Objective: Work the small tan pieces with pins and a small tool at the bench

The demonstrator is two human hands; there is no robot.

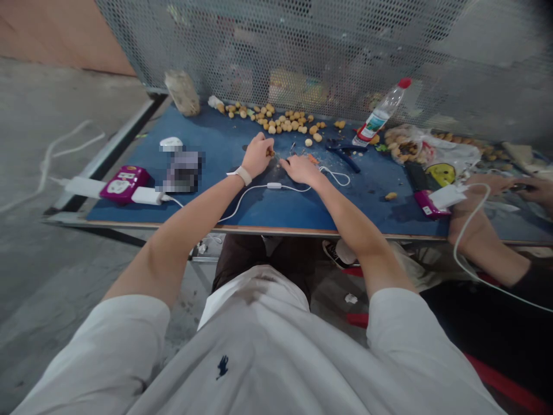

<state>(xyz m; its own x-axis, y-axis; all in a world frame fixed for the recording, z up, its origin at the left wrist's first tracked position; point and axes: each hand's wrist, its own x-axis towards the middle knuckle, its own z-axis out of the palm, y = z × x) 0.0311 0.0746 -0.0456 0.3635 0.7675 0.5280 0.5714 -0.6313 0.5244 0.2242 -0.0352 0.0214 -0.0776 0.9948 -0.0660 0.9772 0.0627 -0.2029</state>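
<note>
**Pinching a small brown piece (270, 153) in the left hand (257, 155), mid-table**

Nearest, in front of both wrists: a white cable (243, 196) with an inline switch (273, 185), lying left to right. Beyond it, gripping the small brown piece between left thumb and fingers, above the blue table (371, 199). Too small and too covered by fingers to tell its direction or long axis. Just to the right, a right hand (301, 169) with fingers curled in close; cannot tell whether holding anything. Beside its fingers, orange bits (311, 159).

Off to the left, a purple box (126, 184) and a blurred-out patch (184, 171), unreadable. At right, another person's hands (496, 185), partly cut off by the frame.

Farther right, blue-handled pliers (349, 160), slanting with handles toward the near right. Farther still, a strewn row of round brown pieces (285, 123) and a red-capped bottle (377, 122), leaning right before a mesh panel (242, 52).
</note>
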